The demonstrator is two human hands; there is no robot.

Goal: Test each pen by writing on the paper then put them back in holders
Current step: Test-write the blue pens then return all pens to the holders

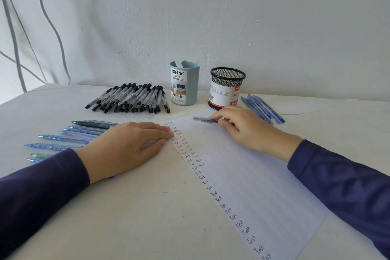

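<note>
Pressing flat and open-fingered on the ten-o'clock edge of the white lined paper (253, 175), the left hand (130, 143) seems to steady it while the right hand (242, 129) grips a blue transparent pen (205, 120) at the sheet's twelve-o'clock end, likely for testing.

the right hand (240, 126) pinches a blue pen (205, 120) over the lined paper (263, 179); the left hand (126, 145) lies flat, fingertips on the paper's left edge.
</note>
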